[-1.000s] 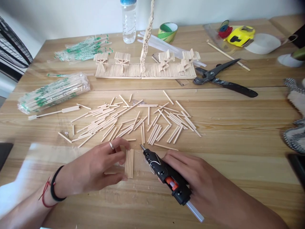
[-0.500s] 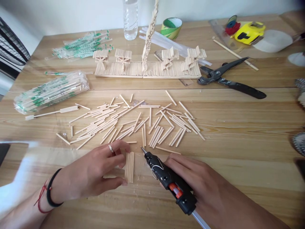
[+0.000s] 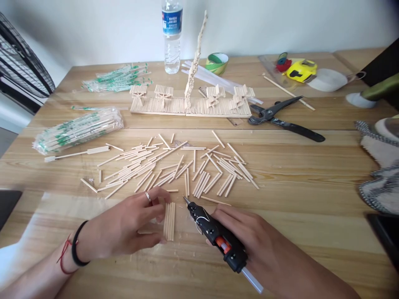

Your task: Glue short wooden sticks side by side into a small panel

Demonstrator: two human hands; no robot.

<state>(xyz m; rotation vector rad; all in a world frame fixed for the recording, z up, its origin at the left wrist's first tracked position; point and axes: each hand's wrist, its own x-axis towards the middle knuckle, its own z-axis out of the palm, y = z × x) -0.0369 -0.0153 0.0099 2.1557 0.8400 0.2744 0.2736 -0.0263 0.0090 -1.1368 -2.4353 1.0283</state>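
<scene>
My left hand (image 3: 127,226) pinches a small panel of short wooden sticks (image 3: 170,221) lying flat on the wooden table (image 3: 311,182), thumb at its near end and fingers at its far end. A ring sits on one finger and a black band on the wrist. My right hand (image 3: 249,241) grips a black glue gun (image 3: 216,236) lying low over the table. Its nozzle points up-left and ends just right of the panel's far end. A clear glue stick pokes out of the gun's rear.
Several cut sticks (image 3: 174,164) lie scattered beyond the hands. Further back stand a stick model on a flat base (image 3: 190,104), black shears (image 3: 283,118), a water bottle (image 3: 172,35), green tape (image 3: 216,63), wrapped chopstick packs (image 3: 79,129), a yellow tape measure (image 3: 301,70) and gloves (image 3: 380,166).
The view has tilted up and shows more of the wall and bottle. Both hands stay almost where they were, on the panel and the glue gun.
</scene>
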